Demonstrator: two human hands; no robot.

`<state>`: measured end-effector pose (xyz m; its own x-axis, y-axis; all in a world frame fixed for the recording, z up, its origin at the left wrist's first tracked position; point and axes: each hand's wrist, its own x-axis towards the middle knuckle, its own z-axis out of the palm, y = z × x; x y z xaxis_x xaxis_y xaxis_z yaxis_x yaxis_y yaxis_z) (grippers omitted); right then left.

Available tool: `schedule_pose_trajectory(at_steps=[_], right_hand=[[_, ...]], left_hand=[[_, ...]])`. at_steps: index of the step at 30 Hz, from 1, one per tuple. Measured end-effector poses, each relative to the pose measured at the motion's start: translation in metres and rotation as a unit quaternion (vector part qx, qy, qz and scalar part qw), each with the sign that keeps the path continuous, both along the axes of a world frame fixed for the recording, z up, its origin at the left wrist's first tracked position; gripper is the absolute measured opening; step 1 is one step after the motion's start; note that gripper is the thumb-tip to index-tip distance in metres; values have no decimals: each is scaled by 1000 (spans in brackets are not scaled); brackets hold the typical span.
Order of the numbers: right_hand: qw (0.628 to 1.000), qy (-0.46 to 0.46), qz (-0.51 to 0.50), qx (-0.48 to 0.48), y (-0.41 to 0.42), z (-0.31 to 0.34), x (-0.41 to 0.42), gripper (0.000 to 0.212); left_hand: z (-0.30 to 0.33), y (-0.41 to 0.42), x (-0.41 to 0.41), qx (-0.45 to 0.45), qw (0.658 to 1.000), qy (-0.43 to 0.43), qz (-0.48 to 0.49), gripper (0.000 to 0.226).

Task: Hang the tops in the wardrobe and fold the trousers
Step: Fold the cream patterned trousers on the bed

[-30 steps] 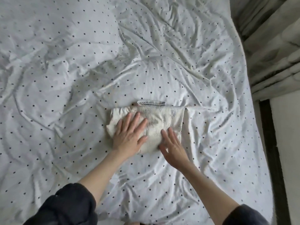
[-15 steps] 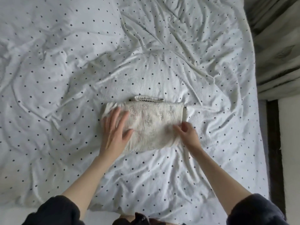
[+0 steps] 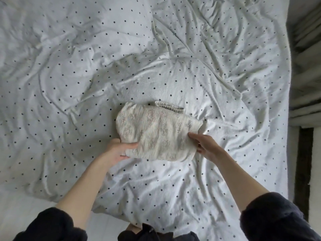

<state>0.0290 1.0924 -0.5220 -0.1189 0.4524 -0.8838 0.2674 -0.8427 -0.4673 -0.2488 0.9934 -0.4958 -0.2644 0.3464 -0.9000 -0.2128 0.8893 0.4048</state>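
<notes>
Cream patterned cloth, the folded trousers [image 3: 156, 134], was gripped at both near corners: the left hand [image 3: 118, 150] pinched one with thumb on top, and the right hand [image 3: 206, 145] clasped the other. The bundle lay mid-bed on a rumpled polka-dot duvet [image 3: 173, 180], its elastic waistband [image 3: 169, 107] peeking out behind.

No text, label, brand, number or sign can be read anywhere: the folded trousers [image 3: 156, 134] carry only a faint embroidered motif, and the bed cover [image 3: 173, 75] bears only small dark dots.
</notes>
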Motion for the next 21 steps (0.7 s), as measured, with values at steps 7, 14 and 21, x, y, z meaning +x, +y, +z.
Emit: schedule_pose_trajectory(at_steps=[7, 14, 21], right_hand=[[982, -85, 95, 141, -8, 25, -4, 40], [841, -137, 383, 356, 51, 48, -49, 81], [811, -178, 456, 319, 70, 38, -93, 49]], left_hand=[[22, 13, -21, 88, 994, 64, 28, 22], [7, -13, -4, 62, 979, -128, 143, 56], [7, -24, -7, 119, 968, -147, 166, 16]])
